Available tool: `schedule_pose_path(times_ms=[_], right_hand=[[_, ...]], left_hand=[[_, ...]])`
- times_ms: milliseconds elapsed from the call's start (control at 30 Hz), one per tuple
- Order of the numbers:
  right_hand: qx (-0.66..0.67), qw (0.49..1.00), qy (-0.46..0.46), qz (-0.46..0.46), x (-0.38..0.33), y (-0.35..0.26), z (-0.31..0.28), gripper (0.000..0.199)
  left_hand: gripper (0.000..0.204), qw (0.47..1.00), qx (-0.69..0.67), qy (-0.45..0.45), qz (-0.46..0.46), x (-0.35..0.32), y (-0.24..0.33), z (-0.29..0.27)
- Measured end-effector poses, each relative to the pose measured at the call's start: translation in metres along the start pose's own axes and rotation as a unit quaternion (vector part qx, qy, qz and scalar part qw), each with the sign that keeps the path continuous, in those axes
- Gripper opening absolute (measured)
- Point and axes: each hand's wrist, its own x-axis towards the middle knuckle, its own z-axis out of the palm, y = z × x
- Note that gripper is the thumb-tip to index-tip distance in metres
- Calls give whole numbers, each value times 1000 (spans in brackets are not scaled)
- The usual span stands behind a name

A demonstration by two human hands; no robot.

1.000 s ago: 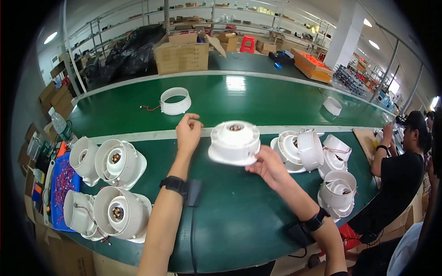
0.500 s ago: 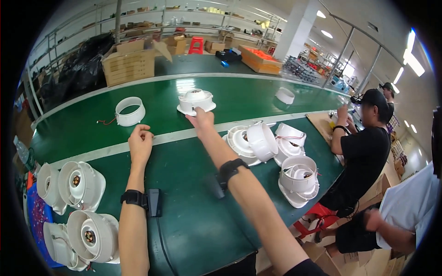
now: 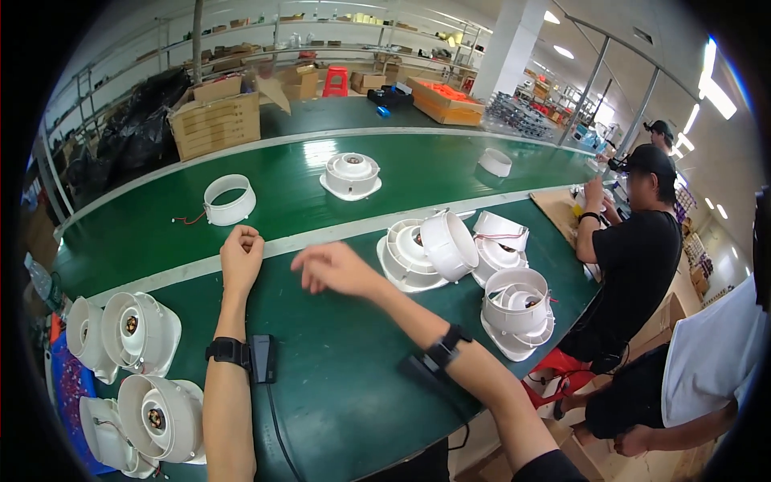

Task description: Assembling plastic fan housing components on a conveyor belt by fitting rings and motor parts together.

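Observation:
My left hand [image 3: 242, 255] rests by the pale belt edge with its fingers curled together and nothing visible in them. Just beyond it, a white plastic ring [image 3: 233, 212] with a red wire lies on the green conveyor belt [image 3: 281, 189]. My right hand [image 3: 336, 269] hangs over the near table with fingers loosely apart and no object in them. Farther off, a white round fan unit [image 3: 352, 178] on a square base sits on the belt, apart from both hands. Right of my right hand, a white fan housing [image 3: 407, 255] has a ring [image 3: 451, 246] leaning on it.
More fan units [image 3: 518, 309] stand at the table's right side. Several others [image 3: 140, 333] are grouped at left beside a blue tray [image 3: 68, 394]. Another ring [image 3: 495, 163] lies far along the belt. A co-worker [image 3: 634, 233] sits at right; another person [image 3: 707, 353] is nearer.
My right hand has let go of the fan unit on the belt and drawn back toward me over the table. The unit stays on the belt, slightly farther right in view.

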Motion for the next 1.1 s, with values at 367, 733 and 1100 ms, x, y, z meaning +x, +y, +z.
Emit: schedule_pose_path(times_ms=[367, 733, 1100], right_hand=[[78, 995, -41, 38, -29, 12, 0, 25], [-435, 833, 326, -104, -64, -89, -43, 16], [-581, 737, 344, -27, -86, -60, -82, 29]], left_hand=[[30, 995, 81, -26, 49, -9, 8, 6], [40, 988, 140, -43, 49, -7, 12, 3], [37, 985, 147, -55, 65, -6, 9, 9]])
